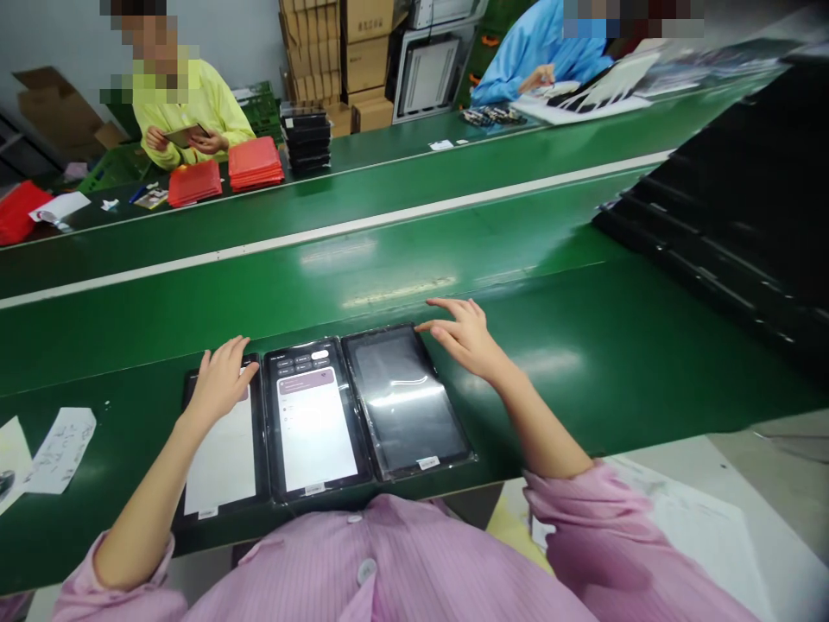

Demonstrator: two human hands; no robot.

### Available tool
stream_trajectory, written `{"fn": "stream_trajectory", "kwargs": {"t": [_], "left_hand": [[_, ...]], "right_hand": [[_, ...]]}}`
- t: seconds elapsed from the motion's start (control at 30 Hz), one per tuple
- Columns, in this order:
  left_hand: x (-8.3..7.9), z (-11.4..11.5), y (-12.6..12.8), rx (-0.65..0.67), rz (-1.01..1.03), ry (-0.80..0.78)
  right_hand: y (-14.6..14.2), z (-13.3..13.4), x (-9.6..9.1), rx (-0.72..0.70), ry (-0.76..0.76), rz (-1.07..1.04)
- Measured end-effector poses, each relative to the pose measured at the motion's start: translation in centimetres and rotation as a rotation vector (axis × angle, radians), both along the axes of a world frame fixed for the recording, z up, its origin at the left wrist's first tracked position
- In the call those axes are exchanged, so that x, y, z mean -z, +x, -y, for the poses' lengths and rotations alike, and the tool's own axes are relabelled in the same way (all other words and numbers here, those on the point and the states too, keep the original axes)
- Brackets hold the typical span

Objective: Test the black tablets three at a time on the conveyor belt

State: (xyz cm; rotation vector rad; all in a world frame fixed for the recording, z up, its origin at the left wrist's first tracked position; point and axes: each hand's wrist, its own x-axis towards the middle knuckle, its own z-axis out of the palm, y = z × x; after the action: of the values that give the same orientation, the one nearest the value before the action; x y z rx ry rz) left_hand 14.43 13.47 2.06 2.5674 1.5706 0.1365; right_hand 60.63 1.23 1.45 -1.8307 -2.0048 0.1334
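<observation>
Three tablets lie side by side on the green bench in front of me. The left tablet (224, 458) shows a white screen, and my left hand (220, 380) rests flat on its top edge with fingers apart. A lit settings-like page fills the screen of the middle tablet (314, 423). The right tablet (405, 402) has a dark screen under glossy film. My right hand (463, 333) hovers at its upper right corner, fingers spread, fingertips touching or just above the edge. Neither hand holds anything.
Paper slips (58, 449) lie at the left of the bench (583, 363). Black trays (731, 233) are stacked at the right. Beyond a green conveyor (389, 207), a person in yellow (187, 112) handles a tablet beside red stacks (256, 164); a person in blue (537, 52) works farther right.
</observation>
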Motion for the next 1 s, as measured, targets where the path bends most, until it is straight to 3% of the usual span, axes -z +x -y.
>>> {"fn": "stream_trajectory", "kwargs": {"t": [0.13, 0.3, 0.43, 0.53, 0.63, 0.8, 0.87, 1.0], "left_hand": [[-0.4, -2.3, 1.2, -0.065, 0.032, -0.187], [-2.3, -4.1, 1.6, -0.155, 0.001, -0.322], [-3.5, -4.9, 2.3, -0.217, -0.043, -0.334], [-3.2, -4.9, 4.5, -0.174, -0.13, -0.338], [-2.3, -3.8, 8.6, -0.071, -0.137, -0.334], [-1.6, -1.4, 15.5, 0.115, -0.03, -0.389], [-2.0, -1.0, 16.3, 0.091, 0.02, -0.425], [-3.3, -0.8, 15.4, 0.071, 0.121, -0.441]], "right_hand": [[-0.8, -1.4, 1.8, 0.002, 0.046, -0.076], [-1.6, -2.3, 2.7, -0.017, 0.126, -0.148], [-1.3, -3.2, 2.9, 0.11, 0.333, -0.493], [-1.5, -3.9, 3.6, 0.178, 0.377, -0.717], [-2.0, -4.2, 4.7, 0.188, 0.309, -0.847], [-2.1, -4.2, 6.7, 0.281, 0.046, -0.986], [-1.8, -4.2, 7.1, 0.296, -0.015, -0.988], [-1.4, -4.4, 7.5, 0.281, -0.072, -0.987]]}}
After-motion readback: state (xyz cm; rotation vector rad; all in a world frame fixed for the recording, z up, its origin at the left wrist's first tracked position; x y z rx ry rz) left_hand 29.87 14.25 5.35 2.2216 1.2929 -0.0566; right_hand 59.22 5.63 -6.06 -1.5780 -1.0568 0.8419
